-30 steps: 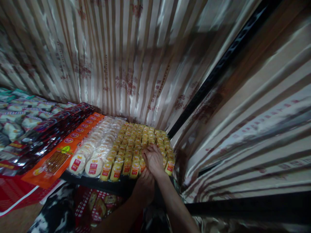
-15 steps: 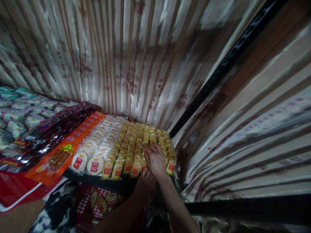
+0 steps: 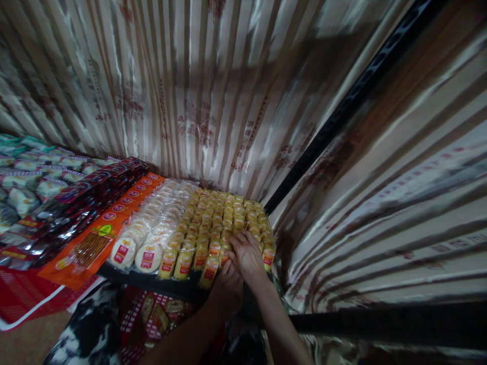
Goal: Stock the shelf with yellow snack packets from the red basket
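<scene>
Rows of small yellow snack packets [image 3: 222, 218] with red labels fill the right end of a dark shelf [image 3: 152, 283]. My right hand [image 3: 246, 256] lies on the front packets near the shelf's edge, fingers curled over them. My left hand [image 3: 225, 289] sits just below and partly under it, in shadow, fingers closed at the front row. One yellow packet [image 3: 210, 271] juts out past the front row beside my left hand. What either hand grips is hidden.
Round white cake packets [image 3: 146, 248] lie left of the yellow ones, then orange packets [image 3: 93, 243], dark red packets [image 3: 76, 203] and green-white bags [image 3: 23, 172]. Striped shiny fabric [image 3: 190, 91] hangs behind and to the right. A black post [image 3: 342, 111] runs diagonally. More goods sit below the shelf.
Both hands have drawn slightly back toward the shelf's front edge. One yellow packet now sticks out forward from the front row.
</scene>
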Demonstrator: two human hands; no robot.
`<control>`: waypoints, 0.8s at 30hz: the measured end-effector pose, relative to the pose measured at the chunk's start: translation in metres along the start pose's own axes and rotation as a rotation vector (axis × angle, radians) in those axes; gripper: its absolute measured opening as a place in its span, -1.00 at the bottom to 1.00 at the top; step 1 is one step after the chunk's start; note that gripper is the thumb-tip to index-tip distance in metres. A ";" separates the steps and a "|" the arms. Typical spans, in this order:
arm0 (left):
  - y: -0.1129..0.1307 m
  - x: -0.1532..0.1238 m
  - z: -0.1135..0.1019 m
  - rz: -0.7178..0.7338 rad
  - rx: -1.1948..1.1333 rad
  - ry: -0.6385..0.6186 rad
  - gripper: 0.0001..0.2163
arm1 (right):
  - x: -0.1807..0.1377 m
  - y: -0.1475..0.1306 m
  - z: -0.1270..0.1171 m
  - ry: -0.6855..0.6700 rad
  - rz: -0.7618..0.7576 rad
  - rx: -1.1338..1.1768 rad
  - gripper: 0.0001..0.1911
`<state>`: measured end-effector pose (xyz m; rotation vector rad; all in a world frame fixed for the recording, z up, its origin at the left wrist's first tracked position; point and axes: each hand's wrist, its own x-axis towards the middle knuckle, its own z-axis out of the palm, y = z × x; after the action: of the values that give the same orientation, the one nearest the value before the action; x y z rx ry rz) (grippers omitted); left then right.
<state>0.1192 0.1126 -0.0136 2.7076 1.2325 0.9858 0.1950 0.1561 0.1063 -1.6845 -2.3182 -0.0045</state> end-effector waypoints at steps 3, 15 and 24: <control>0.000 0.000 0.000 0.000 0.006 -0.007 -0.59 | 0.000 0.002 0.000 -0.035 -0.021 0.031 -0.85; 0.001 0.000 -0.004 0.023 0.012 0.076 -0.63 | -0.005 -0.002 0.007 0.141 0.001 -0.006 -0.87; 0.003 0.002 -0.005 -0.044 0.032 0.025 -0.64 | -0.001 -0.003 0.009 0.145 -0.019 -0.060 -0.83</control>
<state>0.1194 0.1108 -0.0072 2.6879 1.3171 1.0064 0.1904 0.1556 0.0976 -1.6321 -2.2469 -0.1958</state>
